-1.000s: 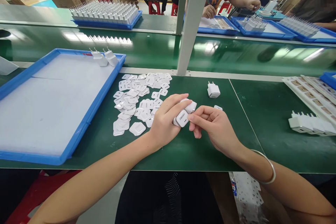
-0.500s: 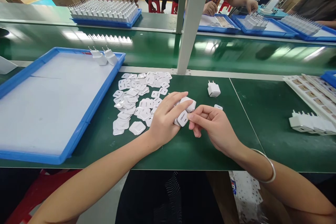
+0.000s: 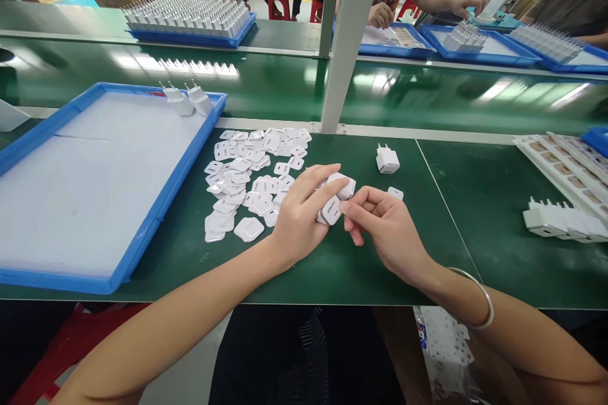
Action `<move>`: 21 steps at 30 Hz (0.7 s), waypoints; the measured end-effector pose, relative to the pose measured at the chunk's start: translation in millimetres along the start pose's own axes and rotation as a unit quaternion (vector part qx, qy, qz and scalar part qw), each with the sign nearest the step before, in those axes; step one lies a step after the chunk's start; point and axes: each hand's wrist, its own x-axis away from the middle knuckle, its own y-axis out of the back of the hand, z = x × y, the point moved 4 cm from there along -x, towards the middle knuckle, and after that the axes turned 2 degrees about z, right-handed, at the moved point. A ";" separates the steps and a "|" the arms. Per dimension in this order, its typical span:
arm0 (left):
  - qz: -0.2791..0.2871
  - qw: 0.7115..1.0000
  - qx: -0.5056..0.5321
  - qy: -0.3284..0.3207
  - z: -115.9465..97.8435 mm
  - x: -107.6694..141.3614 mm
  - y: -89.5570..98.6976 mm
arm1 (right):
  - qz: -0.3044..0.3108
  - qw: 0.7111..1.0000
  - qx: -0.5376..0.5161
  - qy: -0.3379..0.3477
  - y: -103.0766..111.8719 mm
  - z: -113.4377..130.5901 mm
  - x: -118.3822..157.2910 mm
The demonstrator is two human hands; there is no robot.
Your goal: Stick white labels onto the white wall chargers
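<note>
My left hand (image 3: 300, 215) curls around a white plug charger (image 3: 329, 209), its flat printed face turned toward my right hand. Just behind it, under my left fingertips, is a second white charger (image 3: 346, 186). The thumb and index finger of my right hand (image 3: 380, 224) are pinched together at the edge of the nearer charger's face; anything between them is too small to make out. Left of my hands lies a loose spread of white face plates (image 3: 249, 230). One more plate (image 3: 395, 193) lies behind my right hand, and a charger (image 3: 387, 159) stands prongs-up beyond it.
A blue-rimmed tray (image 3: 156, 218) at left holds two chargers (image 3: 187, 101) in its far corner. Several chargers (image 3: 565, 221) stand in a row at right beside white strips (image 3: 563, 171). A metal post (image 3: 339, 69) rises behind. Co-workers sit across the bench near trays.
My hands stay almost where they were, with the right fingers still at the charger's edge. Across the bench, a co-worker's hand has moved to the right, away from the plugs.
</note>
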 end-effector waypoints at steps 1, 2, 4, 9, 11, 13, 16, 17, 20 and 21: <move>-0.003 1.000 0.001 0.002 -0.2 -0.2 0.0 | -0.003 1.000 0.001 0.003 0.1 -0.3 0.0; -0.004 1.000 0.003 0.006 -0.4 -0.4 0.0 | -0.004 1.000 0.001 0.006 0.1 -0.5 0.1; -0.004 1.000 0.006 0.016 -1.1 -0.9 0.0 | -0.007 1.000 0.004 0.018 -0.1 -0.8 0.3; 0.004 0.997 0.037 0.069 -4.7 -2.5 -0.4 | -0.023 0.996 0.027 0.077 -1.6 -0.2 1.1; 0.011 0.992 0.072 0.103 -5.2 -3.1 -1.4 | -0.039 0.991 0.054 0.118 -2.0 1.3 2.0; 0.020 0.983 0.116 0.138 -4.3 -3.4 -2.8 | -0.051 0.982 0.090 0.158 -2.3 3.3 3.1; 0.021 0.968 0.181 0.173 -2.2 -4.4 -3.2 | -0.046 0.959 0.152 0.233 -2.8 9.1 5.9; 0.020 0.964 0.199 0.174 -2.2 -5.0 -2.5 | -0.045 0.943 0.181 0.275 -2.8 12.5 7.8; 0.015 0.957 0.240 0.159 -4.7 -7.7 1.1 | -0.044 0.853 0.311 0.417 -5.0 21.9 16.7; 0.013 0.956 0.249 0.154 -6.0 -8.6 2.6 | -0.041 0.815 0.357 0.454 -6.5 23.1 19.7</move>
